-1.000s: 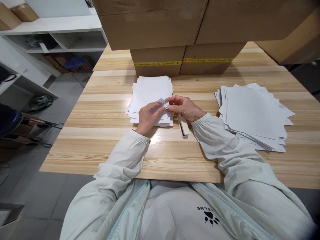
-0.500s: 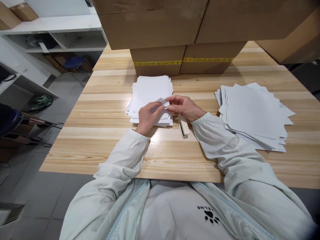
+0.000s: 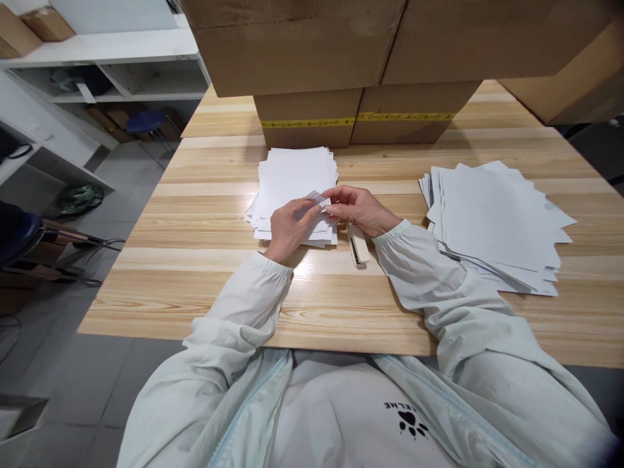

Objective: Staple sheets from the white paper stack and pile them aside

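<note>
left hand: left hand [image 3: 291,225] rests on the near end of the paper stack [image 3: 295,182], fingers bent, thumb and fingertips pinched on the raised corner of the top sheets [image 3: 318,199].
right hand: right hand [image 3: 358,209] meets the left at the same corner, fingertips closed on the sheets from the right side; wrist lies on the bench [image 3: 205,286].
top sheets: near right corner lifted off the stack, held between both hands; printed lines show on it, too small to read.
paper stack: white, middle of the bench, just in front of the boxes; edges roughly squared, lower sheets fanned out a little at the near left.
stapler: cream stapler [image 3: 357,245] lies flat on the bench, just beside the stack's near right corner, under the right wrist; touching the wrist or not, cannot tell.
loose pile: second pile of sheets [image 3: 492,221] to the right, messy and splayed, well apart from the hands; right sleeve [image 3: 439,286] overlaps its near left edge.
boxes: cardboard boxes [image 3: 351,117] stacked at the far side of the bench, yellow tape on the lower ones.
left side: white shelves [image 3: 97,65] and a blue stool [image 3: 146,121] on the grey floor.
</note>
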Action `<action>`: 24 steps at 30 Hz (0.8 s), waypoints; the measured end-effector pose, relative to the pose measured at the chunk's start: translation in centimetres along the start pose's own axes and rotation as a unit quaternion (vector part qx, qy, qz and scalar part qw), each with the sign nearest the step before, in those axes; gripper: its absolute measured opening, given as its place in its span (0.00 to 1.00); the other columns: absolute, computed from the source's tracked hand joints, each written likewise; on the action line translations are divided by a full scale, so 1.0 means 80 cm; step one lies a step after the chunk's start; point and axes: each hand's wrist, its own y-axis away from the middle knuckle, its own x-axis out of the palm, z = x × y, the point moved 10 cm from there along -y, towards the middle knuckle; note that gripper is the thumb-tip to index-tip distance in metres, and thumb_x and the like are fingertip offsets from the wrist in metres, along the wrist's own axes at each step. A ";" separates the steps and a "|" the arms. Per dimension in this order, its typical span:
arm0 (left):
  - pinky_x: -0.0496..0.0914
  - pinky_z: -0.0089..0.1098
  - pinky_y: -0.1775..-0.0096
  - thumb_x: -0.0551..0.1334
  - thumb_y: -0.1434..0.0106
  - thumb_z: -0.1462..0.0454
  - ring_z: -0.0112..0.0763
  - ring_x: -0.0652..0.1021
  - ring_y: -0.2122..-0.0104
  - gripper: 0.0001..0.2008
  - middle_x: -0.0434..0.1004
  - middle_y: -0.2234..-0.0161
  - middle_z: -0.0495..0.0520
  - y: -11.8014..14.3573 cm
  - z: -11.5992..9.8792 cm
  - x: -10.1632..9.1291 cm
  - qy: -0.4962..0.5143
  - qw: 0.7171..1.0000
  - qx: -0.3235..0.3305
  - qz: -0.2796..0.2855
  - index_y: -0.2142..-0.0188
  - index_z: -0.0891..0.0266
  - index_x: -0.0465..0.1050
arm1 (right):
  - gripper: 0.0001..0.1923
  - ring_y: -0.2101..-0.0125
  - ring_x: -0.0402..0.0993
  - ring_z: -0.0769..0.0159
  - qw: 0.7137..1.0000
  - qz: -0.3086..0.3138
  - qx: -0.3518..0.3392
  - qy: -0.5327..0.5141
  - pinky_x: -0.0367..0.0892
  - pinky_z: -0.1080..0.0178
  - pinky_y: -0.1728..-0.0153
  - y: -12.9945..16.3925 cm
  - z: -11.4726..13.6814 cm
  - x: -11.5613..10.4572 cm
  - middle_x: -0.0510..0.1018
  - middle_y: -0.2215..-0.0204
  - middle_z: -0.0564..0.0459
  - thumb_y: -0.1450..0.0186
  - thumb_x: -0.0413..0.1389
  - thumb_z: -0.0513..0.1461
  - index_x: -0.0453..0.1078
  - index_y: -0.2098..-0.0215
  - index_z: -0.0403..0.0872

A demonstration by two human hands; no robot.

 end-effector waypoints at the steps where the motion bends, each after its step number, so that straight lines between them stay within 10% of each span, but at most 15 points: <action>1: 0.73 0.39 0.48 0.68 0.38 0.59 0.37 0.82 0.54 0.07 0.85 0.58 0.53 0.000 0.000 0.000 0.001 1.000 0.000 0.000 0.63 0.57 0.83 | 0.24 0.67 0.77 0.70 1.000 0.000 -0.002 0.000 0.80 0.64 0.62 0.000 0.000 0.000 0.81 0.64 0.53 0.52 0.75 0.43 0.78 0.58 0.47; 24: 0.73 0.40 0.47 0.68 0.38 0.58 0.38 0.82 0.55 0.07 0.85 0.57 0.54 0.000 0.003 -0.001 0.005 1.000 0.000 -0.005 0.63 0.56 0.82 | 0.21 0.67 0.78 0.71 1.000 0.009 0.002 -0.003 0.79 0.66 0.62 -0.003 -0.005 -0.003 0.82 0.63 0.53 0.50 0.73 0.42 0.80 0.58 0.47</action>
